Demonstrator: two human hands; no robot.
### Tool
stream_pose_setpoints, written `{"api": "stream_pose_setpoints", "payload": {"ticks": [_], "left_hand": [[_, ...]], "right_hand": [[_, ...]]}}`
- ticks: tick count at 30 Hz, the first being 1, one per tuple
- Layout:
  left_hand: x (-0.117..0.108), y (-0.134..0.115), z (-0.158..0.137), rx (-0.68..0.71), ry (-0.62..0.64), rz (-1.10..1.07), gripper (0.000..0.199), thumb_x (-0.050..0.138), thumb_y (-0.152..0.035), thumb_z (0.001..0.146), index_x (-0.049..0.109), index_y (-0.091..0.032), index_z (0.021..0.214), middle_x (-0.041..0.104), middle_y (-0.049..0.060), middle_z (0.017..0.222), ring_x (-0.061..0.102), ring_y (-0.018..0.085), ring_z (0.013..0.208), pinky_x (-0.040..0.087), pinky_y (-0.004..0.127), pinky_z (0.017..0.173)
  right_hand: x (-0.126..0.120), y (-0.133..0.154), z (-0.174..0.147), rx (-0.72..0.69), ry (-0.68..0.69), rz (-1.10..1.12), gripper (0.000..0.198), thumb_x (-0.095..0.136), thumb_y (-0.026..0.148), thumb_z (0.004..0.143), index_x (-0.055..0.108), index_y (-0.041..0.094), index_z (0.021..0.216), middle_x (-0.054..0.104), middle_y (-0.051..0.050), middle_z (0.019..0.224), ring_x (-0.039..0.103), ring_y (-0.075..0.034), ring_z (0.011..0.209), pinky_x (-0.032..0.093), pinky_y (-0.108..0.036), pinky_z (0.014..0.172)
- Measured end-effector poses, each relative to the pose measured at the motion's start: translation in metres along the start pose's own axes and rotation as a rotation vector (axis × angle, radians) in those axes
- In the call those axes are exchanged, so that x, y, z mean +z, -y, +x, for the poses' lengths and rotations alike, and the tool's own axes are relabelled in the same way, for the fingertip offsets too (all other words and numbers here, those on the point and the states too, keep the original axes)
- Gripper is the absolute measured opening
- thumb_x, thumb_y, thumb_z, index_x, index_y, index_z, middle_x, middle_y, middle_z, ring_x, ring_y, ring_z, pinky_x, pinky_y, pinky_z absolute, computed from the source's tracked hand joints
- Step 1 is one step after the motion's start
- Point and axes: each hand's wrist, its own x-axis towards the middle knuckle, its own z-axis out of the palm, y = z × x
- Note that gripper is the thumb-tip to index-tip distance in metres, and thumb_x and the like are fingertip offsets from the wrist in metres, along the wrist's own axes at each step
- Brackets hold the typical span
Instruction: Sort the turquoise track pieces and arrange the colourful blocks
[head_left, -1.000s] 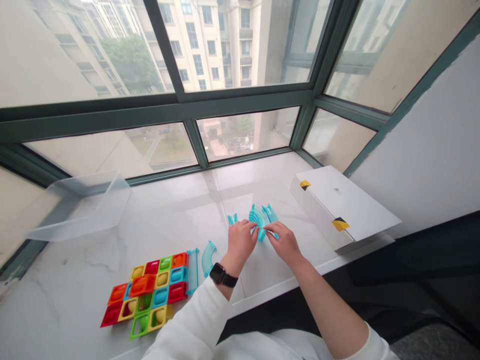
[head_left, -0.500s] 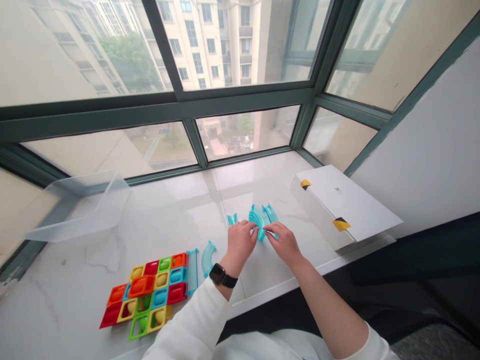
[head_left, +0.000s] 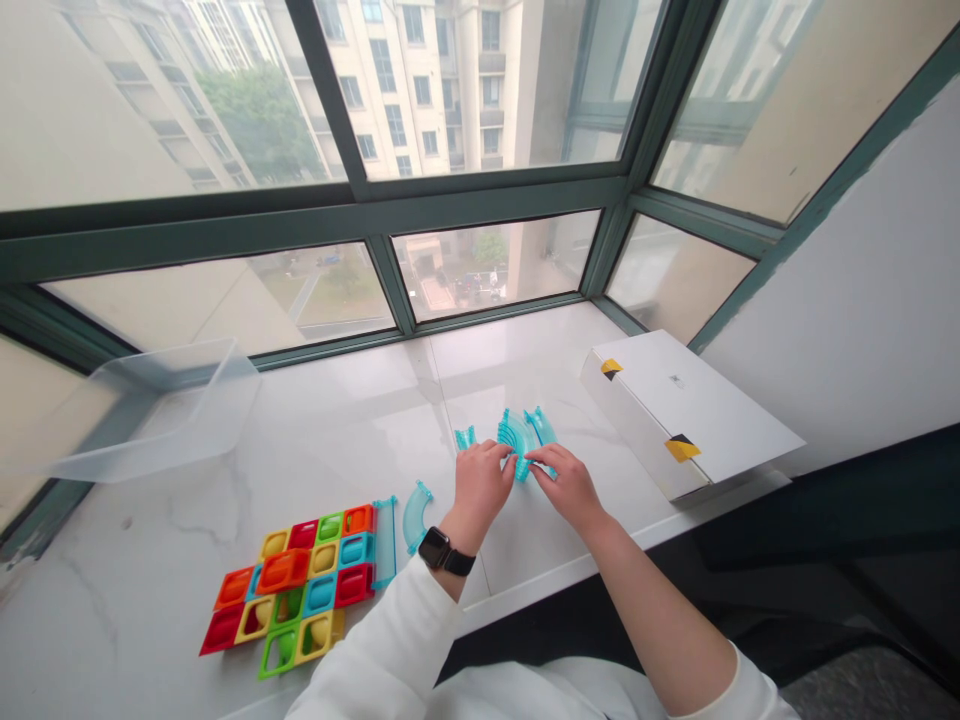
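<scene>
My left hand (head_left: 481, 482), with a dark watch on its wrist, pinches the left side of a stack of clear blue curved track pieces (head_left: 517, 432). From the other side, the fingertips of my right hand (head_left: 568, 484) close on the stack's near end. The fingers partly cover where they grip. Right behind my right hand lies another clear blue track piece (head_left: 541, 426). A small clear blue piece (head_left: 465, 438) shows just beyond my left hand. Left of my wrist, a single curved track piece (head_left: 415, 515) lies on the white counter.
Colourful square toy blocks (head_left: 300, 590) lie joined at the lower left, a straight clear blue piece (head_left: 385, 543) along their right side. A translucent plastic bin (head_left: 180, 420) stands at the far left. To the right is a white box (head_left: 690, 410); windows run behind the counter (head_left: 352, 420).
</scene>
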Motion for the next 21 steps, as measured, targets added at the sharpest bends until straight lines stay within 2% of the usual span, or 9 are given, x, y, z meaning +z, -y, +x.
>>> {"api": "stream_pose_setpoints", "payload": {"ticks": [21], "left_hand": [[-0.0041, -0.0002, -0.0015, -0.014, 0.016, -0.004, 0.021, 0.064, -0.036, 0.101, 0.08, -0.026, 0.108, 0.08, 0.007, 0.104, 0.071, 0.028, 0.102, 0.048, 0.04, 0.089]], "right_hand": [[-0.0015, -0.0027, -0.0005, -0.009, 0.032, -0.009, 0.021, 0.064, 0.018, 0.096, 0.076, 0.027, 0.111, 0.075, -0.005, 0.103, 0.071, -0.023, 0.096, 0.058, -0.038, 0.09]]}}
